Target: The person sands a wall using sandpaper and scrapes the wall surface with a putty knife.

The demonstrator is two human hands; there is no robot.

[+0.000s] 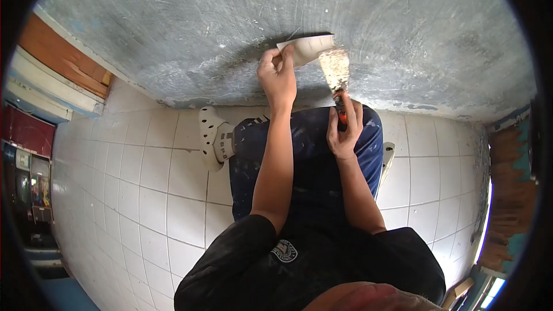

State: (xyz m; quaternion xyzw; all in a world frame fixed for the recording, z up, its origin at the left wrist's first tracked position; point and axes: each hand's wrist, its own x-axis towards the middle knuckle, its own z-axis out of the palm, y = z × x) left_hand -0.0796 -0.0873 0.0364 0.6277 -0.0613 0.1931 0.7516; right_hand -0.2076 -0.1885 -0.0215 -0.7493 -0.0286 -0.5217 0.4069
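Observation:
My left hand (279,79) pinches the near end of a pale, slightly curved sheet (309,49), whose material I cannot make out. The sheet lies close to the grey wall (230,17), its upper edge dark with shadow. In my right hand (345,132) is a putty knife (335,72) with a red and black handle. Its blade points up, broad and speckled with whitish and brown residue. The blade's top corner is just beside the sheet's right end; whether they touch I cannot tell.
White floor tiles (150,187) meet the wall's foot. My bent legs in paint-spotted navy trousers (253,141) are close to it, with a white clog (211,138) at left. Orange-brown wood (60,52) stands far left, a weathered brown and teal panel (510,184) far right.

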